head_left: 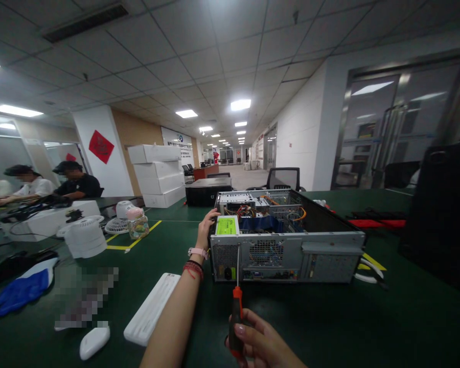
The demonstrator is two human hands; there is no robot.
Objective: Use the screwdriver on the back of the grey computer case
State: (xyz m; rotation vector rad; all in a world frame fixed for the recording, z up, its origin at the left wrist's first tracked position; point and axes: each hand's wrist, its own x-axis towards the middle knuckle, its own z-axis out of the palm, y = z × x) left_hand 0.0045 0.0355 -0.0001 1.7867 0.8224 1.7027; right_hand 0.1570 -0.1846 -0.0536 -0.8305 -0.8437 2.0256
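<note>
A grey desktop computer case (325, 260) lies on its side with its top open and its back panel towards me. A power supply with a green label (227, 225) sits in its left corner, among wires and a dark blue ribbon cable (261, 224). My left hand (205, 229) is against the case's left side, fingers bent over the upper edge. In my right hand (258, 337) is a red and black screwdriver (236, 317), gripped by the handle. Its shaft points away from me, and the tip appears at the back panel near the power supply's upper right corner.
Left of the case lie a white keyboard (151, 309), a white mouse (94, 341), blue gloves (25, 289) and a jar (138, 225). White boxes (159, 176) and a black case (208, 193) stand behind. A dark upright panel (437, 214) is at right. Several people sit far left.
</note>
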